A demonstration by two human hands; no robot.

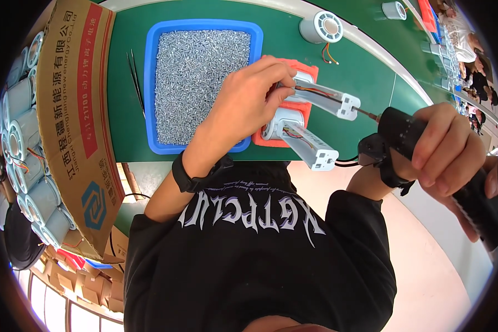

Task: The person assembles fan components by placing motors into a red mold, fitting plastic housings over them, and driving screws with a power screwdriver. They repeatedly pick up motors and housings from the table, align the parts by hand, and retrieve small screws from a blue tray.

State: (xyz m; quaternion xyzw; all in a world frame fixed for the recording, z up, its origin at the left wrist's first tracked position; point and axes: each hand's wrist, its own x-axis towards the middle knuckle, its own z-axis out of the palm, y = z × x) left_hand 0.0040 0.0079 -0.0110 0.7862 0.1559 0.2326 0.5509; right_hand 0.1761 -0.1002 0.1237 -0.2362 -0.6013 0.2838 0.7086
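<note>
My right hand (445, 149) is wrapped round a black electric screwdriver (399, 131). Its thin bit meets or nearly meets the end plate of a white plastic housing (329, 99) with wires along its open side. At the housing's other end, the fingers of my left hand (257, 91) are closed in a pinch by the wires; what they hold is hidden. A second white housing (310, 146) lies nearer me, joined to a pale round part (279, 122). Both rest in a red-orange holder (271, 140).
Beside my left forearm, a blue tray (205, 25) holds many small metal screws. Black tweezers (135, 83) lie left of it. A cardboard box (83, 138) stands beyond, next to stacked pale cylinders (19, 144). Another wired cylinder (321, 27) stands at the green table's (282, 27) far side.
</note>
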